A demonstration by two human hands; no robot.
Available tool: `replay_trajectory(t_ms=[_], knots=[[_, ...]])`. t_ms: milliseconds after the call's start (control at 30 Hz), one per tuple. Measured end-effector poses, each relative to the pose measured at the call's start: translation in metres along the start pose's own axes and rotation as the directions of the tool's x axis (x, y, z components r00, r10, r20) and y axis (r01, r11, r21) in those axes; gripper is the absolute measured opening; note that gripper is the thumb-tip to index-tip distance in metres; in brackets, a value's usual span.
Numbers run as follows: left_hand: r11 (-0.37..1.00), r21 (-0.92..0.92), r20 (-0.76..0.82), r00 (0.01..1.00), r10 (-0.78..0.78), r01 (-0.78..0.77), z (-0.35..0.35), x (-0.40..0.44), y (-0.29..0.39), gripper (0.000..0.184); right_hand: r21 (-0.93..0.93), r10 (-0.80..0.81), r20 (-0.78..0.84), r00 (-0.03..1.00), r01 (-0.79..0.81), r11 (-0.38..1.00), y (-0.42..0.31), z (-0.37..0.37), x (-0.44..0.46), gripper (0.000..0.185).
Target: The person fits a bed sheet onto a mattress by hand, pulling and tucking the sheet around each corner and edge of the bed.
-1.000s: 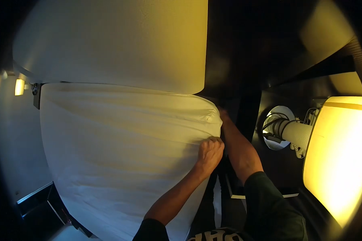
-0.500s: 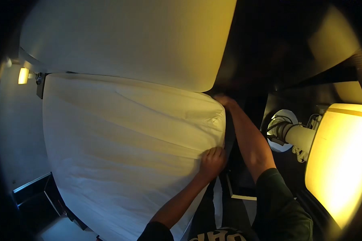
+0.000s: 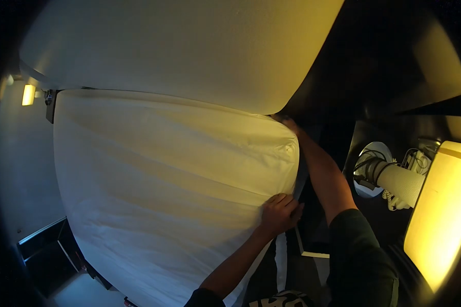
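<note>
A white bed sheet [image 3: 174, 169] with long creases covers the mattress. My left hand [image 3: 281, 212] is at the sheet's right side edge, its fingers curled closed on the cloth. At the upper right corner of the mattress, my right hand [image 3: 289, 124] reaches in beside the headboard. Its fingers are mostly hidden between the corner and the headboard, so their grip does not show. Bunched folds of the sheet lie near this corner.
A pale padded headboard [image 3: 174, 46] rises beyond the mattress. To the right, a lit lamp [image 3: 438, 215] and a coiled-cord telephone [image 3: 417, 162] are on a dark bedside surface. Another lit lamp [image 3: 29, 95] hangs at the far left.
The view has shifted slightly, and the bed's corner now appears farther right. My left hand has loosened its curl a little at the sheet edge. My right hand stays at the corner.
</note>
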State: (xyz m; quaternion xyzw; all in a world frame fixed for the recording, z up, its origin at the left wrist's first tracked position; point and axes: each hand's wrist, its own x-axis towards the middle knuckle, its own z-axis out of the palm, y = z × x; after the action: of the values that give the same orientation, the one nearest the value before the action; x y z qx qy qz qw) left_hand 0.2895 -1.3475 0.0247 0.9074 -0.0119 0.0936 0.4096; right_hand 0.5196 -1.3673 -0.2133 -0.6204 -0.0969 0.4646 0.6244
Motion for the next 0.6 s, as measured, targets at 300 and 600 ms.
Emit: replay_trajectory(t_ms=[300, 600], knots=[[0.996, -0.086, 0.002, 1.0, -0.015, 0.015, 0.004, 0.002, -0.011, 0.024, -0.186, -0.128, 0.075, 0.989, 0.14, 0.973, -0.033, -0.011, -0.034, 0.026], [0.993, -0.116, 0.078, 0.997, -0.024, 0.032, 0.005, 0.003, -0.008, 0.014, -0.296, 0.033, -0.232, 0.972, -0.103, 0.95, 0.029, -0.013, 0.009, 0.03]])
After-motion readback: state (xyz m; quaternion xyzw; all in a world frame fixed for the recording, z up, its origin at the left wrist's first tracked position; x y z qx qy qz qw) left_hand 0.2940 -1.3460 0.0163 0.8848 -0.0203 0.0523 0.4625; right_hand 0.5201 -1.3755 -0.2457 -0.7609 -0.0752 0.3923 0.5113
